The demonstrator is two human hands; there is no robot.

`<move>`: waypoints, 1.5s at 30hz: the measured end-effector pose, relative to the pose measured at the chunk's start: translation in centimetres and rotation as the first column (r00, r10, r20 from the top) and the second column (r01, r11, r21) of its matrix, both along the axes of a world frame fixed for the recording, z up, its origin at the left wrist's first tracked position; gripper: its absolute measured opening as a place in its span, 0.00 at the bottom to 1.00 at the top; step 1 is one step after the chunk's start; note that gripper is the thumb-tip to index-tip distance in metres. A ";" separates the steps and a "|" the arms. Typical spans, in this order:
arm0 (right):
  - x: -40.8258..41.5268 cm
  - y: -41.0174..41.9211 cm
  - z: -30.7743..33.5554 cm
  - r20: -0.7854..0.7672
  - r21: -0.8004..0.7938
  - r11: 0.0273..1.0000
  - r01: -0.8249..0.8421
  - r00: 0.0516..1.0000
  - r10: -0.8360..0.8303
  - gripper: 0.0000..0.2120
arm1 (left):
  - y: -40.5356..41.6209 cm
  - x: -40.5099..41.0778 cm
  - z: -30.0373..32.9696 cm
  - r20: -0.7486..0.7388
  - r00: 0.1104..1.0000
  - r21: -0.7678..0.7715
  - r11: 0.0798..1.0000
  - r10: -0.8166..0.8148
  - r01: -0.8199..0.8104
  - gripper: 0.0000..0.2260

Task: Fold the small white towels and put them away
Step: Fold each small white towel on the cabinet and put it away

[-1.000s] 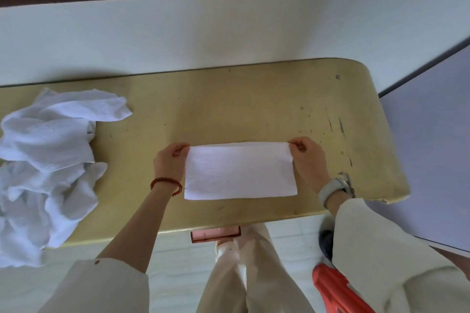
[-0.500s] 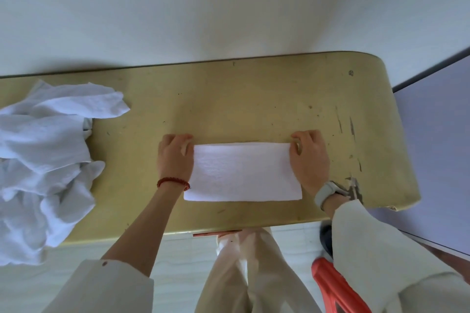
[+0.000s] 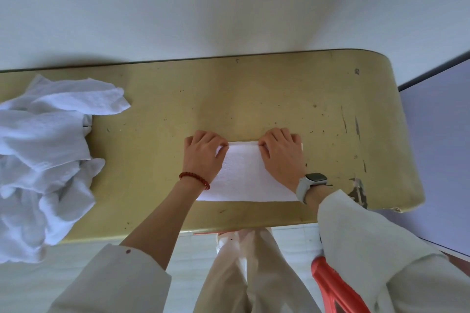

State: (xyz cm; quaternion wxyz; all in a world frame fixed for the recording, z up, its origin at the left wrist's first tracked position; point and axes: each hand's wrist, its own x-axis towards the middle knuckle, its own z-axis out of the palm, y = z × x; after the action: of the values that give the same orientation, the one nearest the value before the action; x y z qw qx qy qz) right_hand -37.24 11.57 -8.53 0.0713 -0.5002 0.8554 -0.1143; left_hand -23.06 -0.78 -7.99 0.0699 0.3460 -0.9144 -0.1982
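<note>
1. I am watching a folded white towel point(image 3: 245, 175) lying flat on the yellow desk point(image 3: 267, 99), close to the desk's near edge and right in front of the person, which I judge keeps it within easy reach of both arms.
2. I am seeing the left hand point(image 3: 203, 154) pinching the towel's far left corner, its fingers curled over the edge, probably so that the layers there do not slide apart.
3. I am seeing the right hand point(image 3: 281, 154) resting on top of the towel toward its right side, its fingers curled down at the far edge and gripping it; I cannot tell how many layers it is holding.
4. I am reading the two hands, sitting near each other along the towel's far edge, as setting up the next fold, though that is only my judgement.
5. I am noting a crumpled heap of white towels point(image 3: 43, 160) well to the left of the folded towel, spilling past the desk's near edge; it is likely kept apart so that the unfolded ones do not mix with the one in hand.
6. I am judging the task as far from finished, since that heap looks untouched and I am seeing no spot for putting towels away.
7. I am also noticing a watch point(image 3: 311, 184) on the right wrist and a red bead bracelet point(image 3: 194, 178) on the left, both just beside the towel.
</note>
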 end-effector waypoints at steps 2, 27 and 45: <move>0.0 0.0 0.1 0.022 -0.011 1.000 0.010 1.000 -0.009 0.13 | -0.1 -0.1 0.0 -0.006 1.000 -0.001 1.000 0.005 -0.005 0.06; 2.8 5.4 -2.5 -0.054 0.201 0.963 -0.181 0.979 0.196 0.24 | 5.9 3.0 -3.0 0.303 0.953 -0.118 0.992 -0.011 0.049 0.24; 1.5 7.8 0.8 -0.033 -0.042 0.986 -0.162 0.986 0.161 0.12 | 4.3 5.7 -0.8 0.123 0.990 -0.335 0.937 -0.063 0.101 0.12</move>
State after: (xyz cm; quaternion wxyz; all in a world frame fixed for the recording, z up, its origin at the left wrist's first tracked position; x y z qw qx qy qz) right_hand -35.74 19.38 -7.72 0.0568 -0.5709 0.8103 -0.1197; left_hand -17.40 3.55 -8.75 0.0696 0.3008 -0.9509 -0.0204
